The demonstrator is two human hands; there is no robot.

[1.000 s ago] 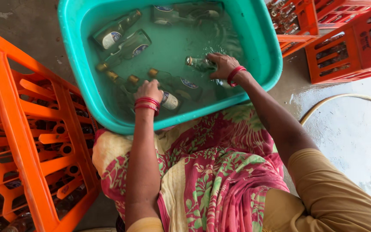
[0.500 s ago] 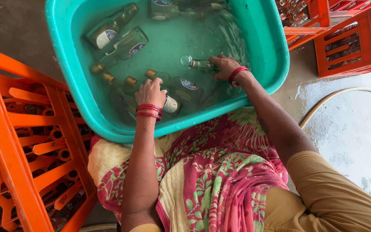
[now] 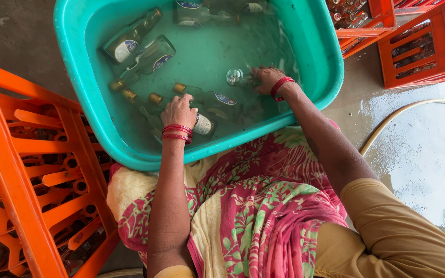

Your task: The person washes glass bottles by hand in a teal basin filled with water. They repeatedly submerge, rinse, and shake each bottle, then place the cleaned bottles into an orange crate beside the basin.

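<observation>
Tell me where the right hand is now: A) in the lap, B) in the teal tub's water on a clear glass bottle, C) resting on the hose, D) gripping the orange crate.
B: the right hand is down in the teal tub, fingers on a clear bottle under water.

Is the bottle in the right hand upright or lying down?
Lying down: the bottle rests sideways underwater, gripped by the right hand.

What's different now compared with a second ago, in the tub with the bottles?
Little changed. The right hand still grips a submerged clear bottle, which it has drawn slightly closer. The left hand stays on a labelled bottle. The teal tub and orange crate stayed put.
</observation>
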